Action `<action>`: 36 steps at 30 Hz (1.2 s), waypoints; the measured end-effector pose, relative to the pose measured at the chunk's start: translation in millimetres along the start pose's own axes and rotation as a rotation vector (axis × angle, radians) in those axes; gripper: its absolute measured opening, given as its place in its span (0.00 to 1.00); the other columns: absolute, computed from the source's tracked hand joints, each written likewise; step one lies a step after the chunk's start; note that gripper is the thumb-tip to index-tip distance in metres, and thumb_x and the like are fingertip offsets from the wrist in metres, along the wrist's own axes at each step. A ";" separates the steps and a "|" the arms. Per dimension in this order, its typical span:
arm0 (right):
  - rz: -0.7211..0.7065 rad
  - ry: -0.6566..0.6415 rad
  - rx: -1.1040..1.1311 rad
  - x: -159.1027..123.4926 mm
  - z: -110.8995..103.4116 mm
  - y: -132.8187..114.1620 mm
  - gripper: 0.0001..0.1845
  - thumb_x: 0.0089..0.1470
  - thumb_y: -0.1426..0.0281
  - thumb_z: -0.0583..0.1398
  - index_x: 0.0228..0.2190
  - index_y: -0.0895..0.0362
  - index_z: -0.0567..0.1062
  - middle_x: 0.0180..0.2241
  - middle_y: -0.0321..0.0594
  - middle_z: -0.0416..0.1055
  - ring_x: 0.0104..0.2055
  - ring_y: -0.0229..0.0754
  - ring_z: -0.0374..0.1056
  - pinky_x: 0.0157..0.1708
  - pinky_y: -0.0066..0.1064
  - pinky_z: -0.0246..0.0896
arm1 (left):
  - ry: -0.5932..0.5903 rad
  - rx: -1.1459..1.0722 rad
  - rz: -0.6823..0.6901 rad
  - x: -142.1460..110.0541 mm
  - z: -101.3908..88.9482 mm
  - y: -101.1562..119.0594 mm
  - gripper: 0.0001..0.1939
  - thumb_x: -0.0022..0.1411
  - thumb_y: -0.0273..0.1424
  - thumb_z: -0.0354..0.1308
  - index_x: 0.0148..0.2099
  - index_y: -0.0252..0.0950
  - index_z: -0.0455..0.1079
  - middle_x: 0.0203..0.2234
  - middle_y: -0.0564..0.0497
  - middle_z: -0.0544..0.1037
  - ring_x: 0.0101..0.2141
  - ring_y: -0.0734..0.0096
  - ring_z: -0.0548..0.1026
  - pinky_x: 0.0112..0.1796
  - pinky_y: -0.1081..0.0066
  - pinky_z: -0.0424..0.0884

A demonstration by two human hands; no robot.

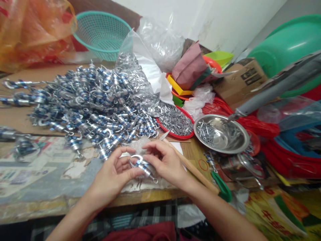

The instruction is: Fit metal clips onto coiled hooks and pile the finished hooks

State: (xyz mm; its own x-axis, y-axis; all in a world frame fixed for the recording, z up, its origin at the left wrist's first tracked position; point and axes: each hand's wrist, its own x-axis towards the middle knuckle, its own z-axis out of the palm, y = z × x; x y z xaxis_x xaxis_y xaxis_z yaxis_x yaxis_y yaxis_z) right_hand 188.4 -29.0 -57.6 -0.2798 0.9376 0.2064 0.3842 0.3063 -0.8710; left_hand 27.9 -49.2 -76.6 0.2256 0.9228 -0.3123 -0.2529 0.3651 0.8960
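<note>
Close to the table's front edge, my left hand (pixel 120 170) grips a silver metal hook fitting (pixel 143 166) with blue bands between thumb and fingers. The fitting lies tilted, its white-silver curved piece at the upper left and a small ring at the lower right. My right hand (pixel 164 160) is closed at the fitting's upper side, thumb and fingers bent against it; its exact contact is partly hidden. Just behind my hands spreads a large heap of similar blue-banded fittings (pixel 82 97). To the right of my right hand lies a wooden handle (pixel 193 169).
A red tray (pixel 192 134) holds many small metal pieces. Beside it stands a steel bowl (pixel 240 147) with metal pins, under a grey lamp-like arm (pixel 273 85). A teal basket (pixel 102 33), clear plastic bags (pixel 160 40) and a cardboard box (pixel 240 80) are at the back.
</note>
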 end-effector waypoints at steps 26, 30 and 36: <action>-0.357 -0.082 -0.591 -17.1 -12.8 -0.2 0.14 0.55 0.80 0.49 0.37 0.61 0.73 0.32 0.45 0.67 0.33 0.41 0.65 0.31 0.30 0.63 | -0.003 0.005 -0.002 -1.6 0.2 1.2 0.24 0.43 0.27 0.67 0.42 0.39 0.59 0.26 0.57 0.78 0.30 0.72 0.76 0.34 0.71 0.72; -0.487 0.020 -0.340 -15.5 -9.7 7.5 0.14 0.55 0.79 0.50 0.36 0.59 0.74 0.33 0.45 0.72 0.36 0.38 0.69 0.34 0.28 0.66 | 0.007 0.004 -0.007 -2.4 0.7 2.2 0.25 0.43 0.27 0.67 0.42 0.39 0.59 0.26 0.57 0.79 0.29 0.72 0.76 0.33 0.73 0.71; -0.589 0.027 -0.464 -16.8 -2.3 4.9 0.12 0.57 0.77 0.51 0.35 0.60 0.74 0.32 0.45 0.75 0.35 0.40 0.71 0.35 0.31 0.68 | -0.020 0.014 0.013 -2.8 0.2 2.8 0.26 0.44 0.27 0.66 0.45 0.38 0.59 0.25 0.56 0.78 0.29 0.73 0.75 0.32 0.74 0.71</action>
State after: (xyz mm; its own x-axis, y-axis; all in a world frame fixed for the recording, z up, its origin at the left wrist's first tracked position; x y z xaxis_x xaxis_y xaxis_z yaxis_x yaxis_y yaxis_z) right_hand 197.0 -42.9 -64.3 -0.5349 0.5985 0.5963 0.5104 0.7914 -0.3364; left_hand 26.8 -50.8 -73.1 0.2415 0.9247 -0.2943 -0.2432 0.3513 0.9041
